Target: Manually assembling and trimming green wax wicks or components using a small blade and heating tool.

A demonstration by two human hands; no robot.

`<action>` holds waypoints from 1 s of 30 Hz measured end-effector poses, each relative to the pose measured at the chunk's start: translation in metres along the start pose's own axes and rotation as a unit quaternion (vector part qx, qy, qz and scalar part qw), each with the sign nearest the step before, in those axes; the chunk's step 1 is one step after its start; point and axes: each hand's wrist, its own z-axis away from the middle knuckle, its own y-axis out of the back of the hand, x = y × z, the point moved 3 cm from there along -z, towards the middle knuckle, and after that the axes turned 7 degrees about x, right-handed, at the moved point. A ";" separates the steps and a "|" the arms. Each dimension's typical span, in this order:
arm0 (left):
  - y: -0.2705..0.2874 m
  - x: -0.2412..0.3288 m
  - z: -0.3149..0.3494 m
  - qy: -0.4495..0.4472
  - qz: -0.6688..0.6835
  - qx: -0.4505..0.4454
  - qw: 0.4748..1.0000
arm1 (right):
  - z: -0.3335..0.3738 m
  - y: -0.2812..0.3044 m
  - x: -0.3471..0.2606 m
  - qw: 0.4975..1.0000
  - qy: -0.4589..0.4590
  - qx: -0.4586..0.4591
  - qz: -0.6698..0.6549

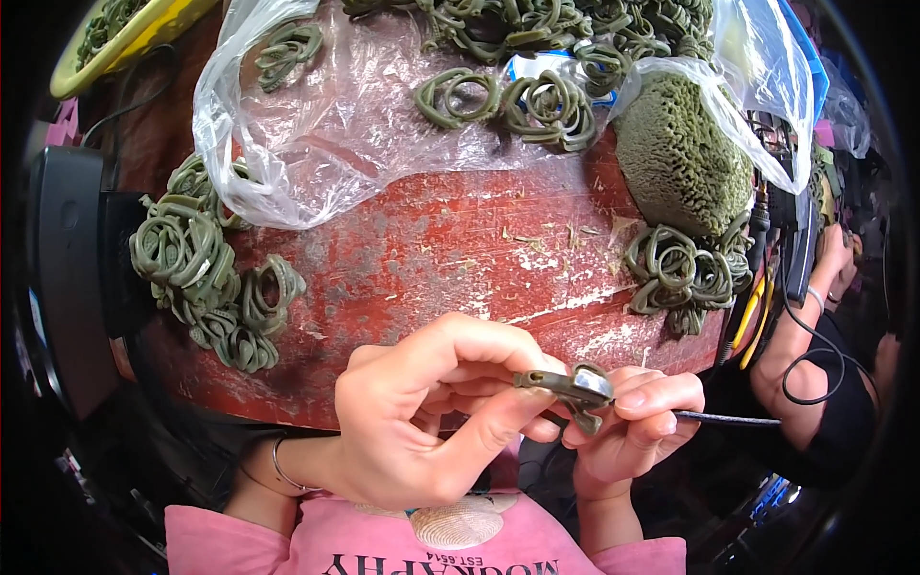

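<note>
Pinching olive strap [546,381]: left fingers [500,422] | right fingers [659,395] seemingly holding dark rod [728,419] | scuffed red tabletop [450,249] | co-worker [778,379] at right

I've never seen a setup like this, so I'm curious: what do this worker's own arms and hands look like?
Both the left hand and the right hand are human and ungloved, with bare fingers. Short pink sleeves leave the forearms uncovered. A thin, silvery bracelet circles the left wrist; none shows on the right.

Lane across tabletop [422,259] between green bundles [182,244]
</note>
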 end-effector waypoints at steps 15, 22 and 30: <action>-0.001 -0.003 0.002 -0.004 0.008 0.019 1.000 | 0.005 0.004 0.003 0.999 -0.003 0.000 -0.040; -0.003 -0.003 0.000 0.005 -0.024 0.011 1.000 | 0.006 0.009 0.004 0.999 0.028 0.021 0.016; -0.003 -0.003 0.000 -0.007 -0.025 -0.002 1.000 | 0.009 0.010 0.005 0.994 0.041 0.080 0.055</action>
